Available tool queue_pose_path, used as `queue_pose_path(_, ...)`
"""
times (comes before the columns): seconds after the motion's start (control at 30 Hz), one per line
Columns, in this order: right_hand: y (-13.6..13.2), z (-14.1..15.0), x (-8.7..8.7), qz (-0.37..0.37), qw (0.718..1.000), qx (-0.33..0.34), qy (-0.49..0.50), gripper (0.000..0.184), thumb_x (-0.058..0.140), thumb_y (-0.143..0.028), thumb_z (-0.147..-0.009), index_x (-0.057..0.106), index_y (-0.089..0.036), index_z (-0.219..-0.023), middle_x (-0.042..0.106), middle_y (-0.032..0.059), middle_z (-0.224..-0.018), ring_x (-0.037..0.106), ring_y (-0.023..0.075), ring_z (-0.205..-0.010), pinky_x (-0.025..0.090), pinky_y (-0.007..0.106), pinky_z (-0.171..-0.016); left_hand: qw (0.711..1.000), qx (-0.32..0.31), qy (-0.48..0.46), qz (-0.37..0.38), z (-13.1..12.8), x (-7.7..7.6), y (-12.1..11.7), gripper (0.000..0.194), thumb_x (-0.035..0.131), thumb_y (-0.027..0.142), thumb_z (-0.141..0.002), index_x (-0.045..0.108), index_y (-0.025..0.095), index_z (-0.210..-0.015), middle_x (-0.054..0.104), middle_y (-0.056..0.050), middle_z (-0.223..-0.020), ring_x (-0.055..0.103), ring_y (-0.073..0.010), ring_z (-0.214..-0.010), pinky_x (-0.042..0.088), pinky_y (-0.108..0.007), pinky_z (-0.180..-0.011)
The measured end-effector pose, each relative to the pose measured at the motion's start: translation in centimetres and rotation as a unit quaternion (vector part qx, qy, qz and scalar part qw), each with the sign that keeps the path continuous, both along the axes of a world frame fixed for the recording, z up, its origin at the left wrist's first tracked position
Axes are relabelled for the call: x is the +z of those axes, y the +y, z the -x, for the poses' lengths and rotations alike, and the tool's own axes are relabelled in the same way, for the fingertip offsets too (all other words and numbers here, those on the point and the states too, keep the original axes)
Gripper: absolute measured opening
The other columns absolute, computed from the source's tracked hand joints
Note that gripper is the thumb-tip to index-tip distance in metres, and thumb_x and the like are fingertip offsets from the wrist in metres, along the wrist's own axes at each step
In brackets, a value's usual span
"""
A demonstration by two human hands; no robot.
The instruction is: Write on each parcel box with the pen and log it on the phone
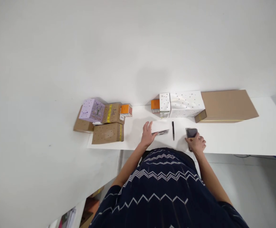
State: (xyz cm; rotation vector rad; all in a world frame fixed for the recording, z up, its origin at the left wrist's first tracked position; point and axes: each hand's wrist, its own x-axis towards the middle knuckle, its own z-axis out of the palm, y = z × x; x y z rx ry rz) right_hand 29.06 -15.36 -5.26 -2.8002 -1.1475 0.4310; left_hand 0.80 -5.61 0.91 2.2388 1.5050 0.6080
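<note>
My left hand (pixel 147 134) grips the left end of a small white box (pixel 159 126), its fingers behind and the thumb at the near side. Dark print marks the box's near face. My right hand (pixel 197 142) is closed around a dark smartphone (pixel 192 133) near the table's front edge; the palm covers part of the phone. Between the two hands a black pen (pixel 173 130) lies on the white table (pixel 232 136), pointing away from me.
Along the wall stand an orange box (pixel 155 106), a narrow white box (pixel 164 103), a larger patterned white box (pixel 186 103) and a long brown carton (pixel 228 104). At the left, a lilac box (pixel 91 110), brown cartons (pixel 107 133) and another orange box (pixel 126 110) are grouped together.
</note>
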Motion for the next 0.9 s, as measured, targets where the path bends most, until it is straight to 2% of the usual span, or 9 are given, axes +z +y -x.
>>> queue_pose_path(0.23, -0.8, 0.0, -1.0, -0.029, 0.999, 0.022, 0.003, 0.065, 0.051, -0.047, -0.079, 0.041, -0.013, -0.134, 0.046, 0.0225, -0.125, 0.044, 0.0385, -0.111, 0.039, 0.052, -0.085, 1.000, 0.007, -0.020, 0.016, -0.2, 0.3, 1.6, 0.073, 0.062, 0.036, -0.081, 0.022, 0.020, -0.141, 0.028, -0.018, -0.143, 0.024, -0.0295, -0.137, 0.029, -0.048, -0.111)
queue_pose_path(0.33, -0.3, -0.4, -0.2, -0.048, 0.997, -0.030, 0.061, 0.064, 0.056, -0.043, -0.074, 0.046, -0.016, -0.131, 0.051, 0.0201, -0.121, 0.046, 0.0383, -0.111, 0.040, 0.052, -0.087, 0.999, 0.009, -0.032, 0.025, -0.1, 0.4, 1.4, 0.079, 0.064, 0.037, -0.079, 0.019, 0.021, -0.142, 0.028, -0.017, -0.143, 0.024, -0.0286, -0.138, 0.029, -0.047, -0.112)
queue_pose_path(0.4, 0.0, -0.8, 1.0, -0.082, 0.975, -0.094, 0.182, 0.063, 0.060, -0.042, -0.069, 0.051, -0.018, -0.126, 0.058, 0.0157, -0.110, 0.052, 0.0338, -0.105, 0.044, 0.047, -0.084, 0.999, 0.013, -0.040, 0.028, -0.1, 0.3, 1.2, 0.082, 0.066, 0.037, -0.078, 0.017, 0.022, -0.143, 0.029, -0.016, -0.143, 0.024, -0.0284, -0.138, 0.027, -0.047, -0.113)
queue_pose_path(0.47, 0.2, -0.9, 2.7, -0.151, 0.904, -0.161, 0.366, 0.060, 0.061, -0.043, -0.067, 0.054, -0.019, -0.121, 0.063, 0.0098, -0.096, 0.059, 0.0265, -0.089, 0.050, 0.039, -0.074, 0.998, 0.018, -0.052, 0.030, -0.1, 0.2, 0.9, 0.085, 0.067, 0.037, -0.077, 0.015, 0.022, -0.143, 0.028, -0.016, -0.143, 0.024, -0.0283, -0.138, 0.025, -0.047, -0.114)
queue_pose_path(0.53, 0.3, -0.6, 5.2, -0.218, 0.775, -0.203, 0.557, 0.053, 0.057, -0.045, -0.069, 0.058, -0.018, -0.114, 0.066, 0.0072, -0.089, 0.062, 0.0213, -0.077, 0.053, 0.032, -0.063, 0.997, 0.025, -0.069, 0.038, -0.1, 0.1, 0.8, 0.090, 0.068, 0.036, -0.075, 0.013, 0.022, -0.144, 0.024, -0.016, -0.145, 0.022, -0.0285, -0.139, 0.025, -0.046, -0.114)
queue_pose_path(0.6, 0.4, 0.2, 8.2, -0.237, 0.640, -0.202, 0.703, 0.048, 0.052, -0.046, -0.073, 0.061, -0.014, -0.107, 0.069, 0.0110, -0.094, 0.065, 0.0215, -0.078, 0.055, 0.032, -0.063, 0.994, 0.038, -0.088, 0.054, -0.2, 0.0, 0.8, 0.095, 0.070, 0.036, -0.073, 0.009, 0.021, -0.145, 0.020, -0.017, -0.146, 0.019, -0.0294, -0.140, 0.024, -0.046, -0.114)
queue_pose_path(0.67, 0.7, 1.5, 11.4, -0.240, 0.549, -0.168, 0.783, 0.050, 0.048, -0.047, -0.077, 0.061, -0.014, -0.112, 0.069, 0.0139, -0.103, 0.066, 0.0239, -0.087, 0.056, 0.036, -0.071, 0.991, 0.053, -0.100, 0.074, -0.3, 0.0, 0.8, 0.101, 0.071, 0.037, -0.071, 0.006, 0.020, -0.146, 0.017, -0.018, -0.148, 0.016, -0.0306, -0.141, 0.023, -0.047, -0.114)
queue_pose_path(0.77, 1.5, 3.9, 14.9, -0.185, 0.479, -0.128, 0.848, 0.052, 0.044, -0.046, -0.082, 0.059, -0.012, -0.117, 0.068, 0.0154, -0.107, 0.066, 0.0257, -0.092, 0.055, 0.039, -0.076, 0.987, 0.071, -0.108, 0.092, -0.5, 0.1, 0.8, 0.103, 0.071, 0.040, -0.070, 0.004, 0.019, -0.146, 0.015, -0.019, -0.149, 0.015, -0.0317, -0.141, 0.023, -0.049, -0.114)
queue_pose_path(0.9, 2.7, 7.4, 16.1, -0.097, 0.436, -0.109, 0.888, 0.050, 0.042, -0.044, -0.086, 0.059, -0.009, -0.118, 0.069, 0.0160, -0.105, 0.067, 0.0256, -0.091, 0.055, 0.038, -0.078, 0.988, 0.074, -0.108, 0.086, -0.7, 0.0, 0.8, 0.099, 0.069, 0.045, -0.071, 0.010, 0.016, -0.146, 0.016, -0.019, -0.149, 0.014, -0.0323, -0.141, 0.021, -0.048, -0.115)
